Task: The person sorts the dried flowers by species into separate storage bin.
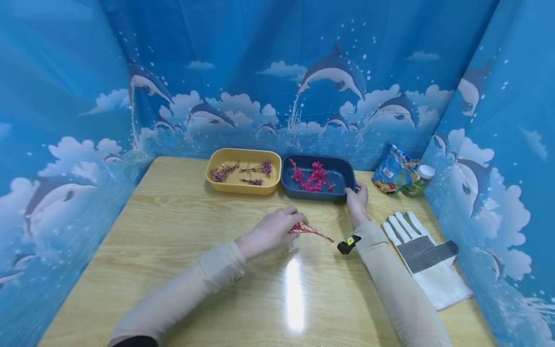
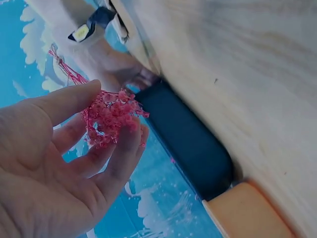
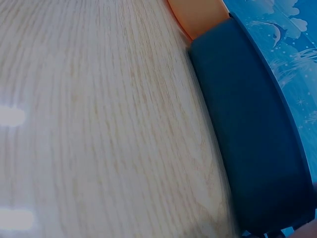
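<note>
My left hand (image 1: 275, 229) pinches a small bunch of pink dried flowers (image 2: 111, 116) above the table, in front of the bins. Its tied stems stick out past my thumb, and in the head view they point right. At the far right, my right hand (image 1: 357, 202) grips the near right corner of a dark blue bin (image 1: 312, 195); part of its fingers is hidden behind the corner. Inside that bin lie magenta dried flower sprigs (image 1: 317, 177). A yellow bin (image 1: 243, 189) beside it on the left holds several purple dried flower sprigs (image 1: 265, 167).
Right of the blue bin stand a blue snack bag (image 1: 393, 168) and a jar with a white lid (image 1: 419, 180). A white and grey work glove (image 1: 427, 260) lies near the table's right edge. Dolphin-printed curtains (image 1: 260, 62) enclose the wooden table (image 1: 182, 226) at the back and sides.
</note>
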The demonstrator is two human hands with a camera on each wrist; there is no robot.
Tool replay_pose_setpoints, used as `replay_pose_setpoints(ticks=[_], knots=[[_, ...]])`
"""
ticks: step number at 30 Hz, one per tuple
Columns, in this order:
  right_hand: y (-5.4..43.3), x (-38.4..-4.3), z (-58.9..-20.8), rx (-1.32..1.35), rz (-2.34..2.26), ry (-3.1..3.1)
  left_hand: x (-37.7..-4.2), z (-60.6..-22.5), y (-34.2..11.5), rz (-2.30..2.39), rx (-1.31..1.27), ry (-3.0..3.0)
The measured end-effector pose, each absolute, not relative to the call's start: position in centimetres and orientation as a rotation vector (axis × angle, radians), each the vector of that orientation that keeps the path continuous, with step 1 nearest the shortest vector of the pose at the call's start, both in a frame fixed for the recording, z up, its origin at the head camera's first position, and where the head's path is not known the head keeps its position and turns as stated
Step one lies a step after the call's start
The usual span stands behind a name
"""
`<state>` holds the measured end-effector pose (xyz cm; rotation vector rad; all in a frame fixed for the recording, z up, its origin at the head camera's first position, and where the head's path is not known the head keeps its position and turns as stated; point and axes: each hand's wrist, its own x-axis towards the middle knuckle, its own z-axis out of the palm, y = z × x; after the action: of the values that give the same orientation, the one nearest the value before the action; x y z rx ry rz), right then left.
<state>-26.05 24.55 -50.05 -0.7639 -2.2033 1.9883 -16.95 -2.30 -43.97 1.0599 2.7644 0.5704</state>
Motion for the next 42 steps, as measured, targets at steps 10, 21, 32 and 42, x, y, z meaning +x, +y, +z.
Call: replay_pose_setpoints(ticks=[10, 21, 32, 42], knots=[[24.7, -26.0, -50.2, -0.758, 2.007, -2.190, -19.1, -43.0, -2.3, 0.668, 1.016, 2.837], [24.5, -26.0, -50.2, -0.726, 2.013, -2.129, -21.4, -42.3, -1.7, 0.629, 0.926, 2.935], [24.5, -26.0, -50.2, -0.738, 2.017, -2.121, -24.1, -41.9, -0.8, 0.670, 0.805, 2.963], [24.5, -26.2, -50.6, -0.753, 2.005, -2.126, -26.8, -42.1, 0.9, 0.690, 0.749, 2.998]])
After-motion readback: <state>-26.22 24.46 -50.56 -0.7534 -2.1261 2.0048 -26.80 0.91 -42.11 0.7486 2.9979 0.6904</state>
